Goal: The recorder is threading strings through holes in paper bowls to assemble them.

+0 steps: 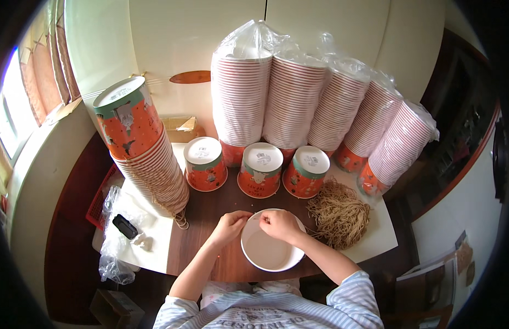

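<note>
A paper bucket point(270, 251), white inside, stands mouth up before me at the table's front edge. My left hand point(231, 226) is closed at its far left rim, with the fingers on the outer side. Reaching over the opening, my right hand point(280, 225) has its fingers pinched just inside the same stretch of rim. Whatever lies between those fingertips is hidden. To the right of the bucket lies a tangled heap of tan cords point(342, 216). Beyond my hands, upside-down orange and green buckets point(260, 171) stand in a row.
A tall leaning stack of buckets point(153, 159) with cords hanging from it rises at the left. Plastic-wrapped bucket stacks point(295, 104) line the back. Clear plastic point(116, 263) and a black object point(124, 226) lie at the left edge. A cardboard box point(180, 129) sits behind.
</note>
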`<state>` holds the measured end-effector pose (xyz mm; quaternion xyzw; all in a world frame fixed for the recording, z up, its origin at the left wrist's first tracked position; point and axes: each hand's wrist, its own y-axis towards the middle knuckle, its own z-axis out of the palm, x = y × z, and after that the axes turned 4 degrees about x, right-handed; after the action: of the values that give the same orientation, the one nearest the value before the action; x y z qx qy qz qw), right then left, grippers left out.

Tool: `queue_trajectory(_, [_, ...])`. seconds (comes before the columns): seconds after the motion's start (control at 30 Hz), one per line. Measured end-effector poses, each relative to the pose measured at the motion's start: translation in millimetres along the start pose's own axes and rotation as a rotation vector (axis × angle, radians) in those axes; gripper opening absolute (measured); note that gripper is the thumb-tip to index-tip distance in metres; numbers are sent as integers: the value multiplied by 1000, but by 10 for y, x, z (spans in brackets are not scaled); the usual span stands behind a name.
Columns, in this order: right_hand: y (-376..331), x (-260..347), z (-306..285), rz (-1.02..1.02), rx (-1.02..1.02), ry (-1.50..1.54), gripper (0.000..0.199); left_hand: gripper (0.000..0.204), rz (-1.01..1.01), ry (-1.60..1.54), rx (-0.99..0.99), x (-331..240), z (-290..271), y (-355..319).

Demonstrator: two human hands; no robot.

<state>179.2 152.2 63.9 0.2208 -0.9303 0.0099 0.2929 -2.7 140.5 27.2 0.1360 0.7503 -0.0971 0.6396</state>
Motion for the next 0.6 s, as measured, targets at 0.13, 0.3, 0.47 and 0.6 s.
queue_trajectory(0.13, [9, -18, 28, -25, -18, 24, 17, 24, -41, -36, 4, -4, 3, 0])
queue_trajectory(0.3, [26, -32, 29, -18, 19, 23, 15, 24, 17, -18, -8, 75, -2, 25])
queue_trajectory(0.47, [26, -45, 56, -18, 22, 89, 17, 23, 28, -68, 45, 5, 8, 27])
queue_trajectory(0.6, [40, 19, 22, 27, 62, 59, 17, 22, 115, 137, 67, -5, -19, 23])
